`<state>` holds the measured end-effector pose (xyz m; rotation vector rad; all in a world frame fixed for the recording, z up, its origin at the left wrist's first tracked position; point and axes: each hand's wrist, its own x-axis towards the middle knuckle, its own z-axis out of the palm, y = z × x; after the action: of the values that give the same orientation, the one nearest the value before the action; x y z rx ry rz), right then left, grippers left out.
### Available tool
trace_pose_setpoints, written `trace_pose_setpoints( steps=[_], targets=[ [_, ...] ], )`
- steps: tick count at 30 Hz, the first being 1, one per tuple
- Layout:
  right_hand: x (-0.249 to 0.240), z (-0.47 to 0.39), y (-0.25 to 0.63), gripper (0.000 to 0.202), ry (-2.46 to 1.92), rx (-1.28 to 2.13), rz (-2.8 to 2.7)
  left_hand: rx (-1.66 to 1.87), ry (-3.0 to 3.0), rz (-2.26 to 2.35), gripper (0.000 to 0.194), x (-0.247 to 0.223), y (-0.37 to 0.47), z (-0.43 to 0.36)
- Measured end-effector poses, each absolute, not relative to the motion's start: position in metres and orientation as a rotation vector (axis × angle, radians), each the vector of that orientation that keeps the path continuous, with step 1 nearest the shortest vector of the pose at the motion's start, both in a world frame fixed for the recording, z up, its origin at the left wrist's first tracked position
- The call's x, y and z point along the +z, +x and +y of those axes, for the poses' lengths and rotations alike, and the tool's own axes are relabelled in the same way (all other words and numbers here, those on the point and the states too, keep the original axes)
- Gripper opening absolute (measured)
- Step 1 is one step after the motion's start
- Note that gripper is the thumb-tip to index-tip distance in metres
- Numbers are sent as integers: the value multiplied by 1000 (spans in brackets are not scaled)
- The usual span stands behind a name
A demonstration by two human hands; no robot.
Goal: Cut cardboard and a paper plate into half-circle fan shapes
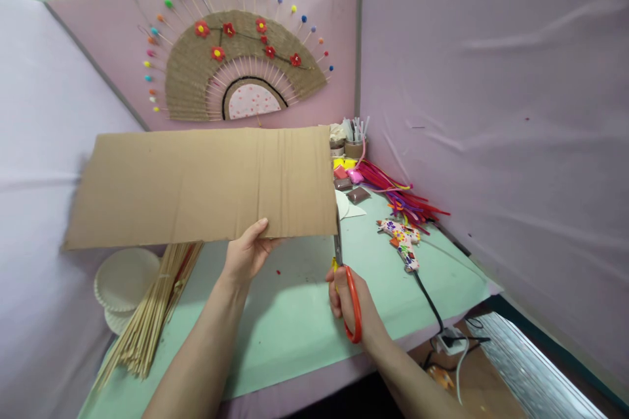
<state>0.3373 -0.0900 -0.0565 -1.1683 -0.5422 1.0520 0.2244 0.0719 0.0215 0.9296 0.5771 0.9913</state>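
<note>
My left hand (249,252) grips a wide sheet of brown cardboard (206,186) by its lower edge, thumb in front and fingers behind. The sheet is held up above the table and shows several vertical creases. In my right hand (351,301) is a pair of scissors (352,314) with a red handle loop and some yellow on the other side. Their blades point upward along the right edge of the cardboard, near its lower right corner. Whether the blades are parted around the edge I cannot tell.
Thin bamboo sticks (152,314) lie at left beside white paper plates (125,278). To the right are a patterned glue gun (403,242) with a black cable, colourful pipe cleaners (398,193) and small clay packets (358,195). A decorated fan (240,46) hangs on the back wall.
</note>
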Motion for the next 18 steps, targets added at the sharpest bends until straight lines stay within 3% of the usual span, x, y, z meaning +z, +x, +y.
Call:
trace_pose_setpoints(
  steps=[11,18],
  targets=[
    [-49,-91,346,59,-1244,1040,-587,995,942,585,45,26,221,63],
    [-42,-91,343,65,-1239,1066,-523,1030,927,606,43,26,224,59]
  ],
)
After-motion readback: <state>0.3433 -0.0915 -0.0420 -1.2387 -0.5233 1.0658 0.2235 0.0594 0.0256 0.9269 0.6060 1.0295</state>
